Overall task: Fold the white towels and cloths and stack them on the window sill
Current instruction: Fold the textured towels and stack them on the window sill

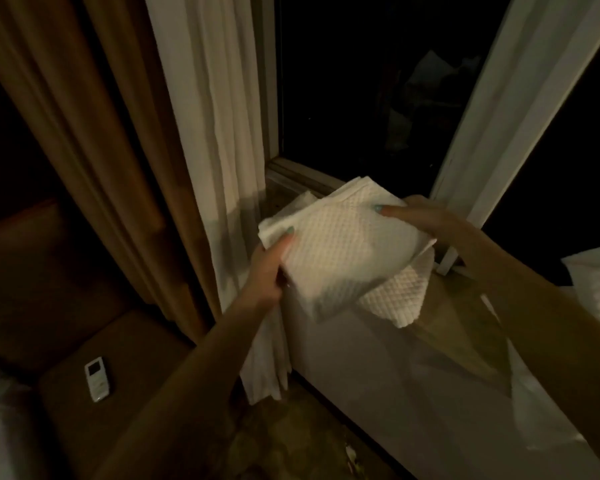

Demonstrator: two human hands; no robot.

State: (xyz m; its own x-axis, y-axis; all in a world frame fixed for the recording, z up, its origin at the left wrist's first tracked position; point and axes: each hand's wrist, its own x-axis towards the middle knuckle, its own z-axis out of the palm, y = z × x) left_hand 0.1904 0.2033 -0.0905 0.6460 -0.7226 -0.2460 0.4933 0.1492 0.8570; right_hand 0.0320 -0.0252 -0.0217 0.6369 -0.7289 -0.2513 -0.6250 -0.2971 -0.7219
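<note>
1. Left hand (270, 269) pinches the folded towel (343, 252) at its left edge, thumb on top.
2. Right hand (426, 216) grips the far right edge.
3. Towel lies over the sill (465, 306), one corner drooping.

A white remote (98, 379) lies on the brown seat (129, 341) at lower left. Behind it hangs a brown curtain (84, 133), a white curtain (208, 116) just beside it, then the window (361, 81), glass black. Patterned floor (291, 445) below.
</note>
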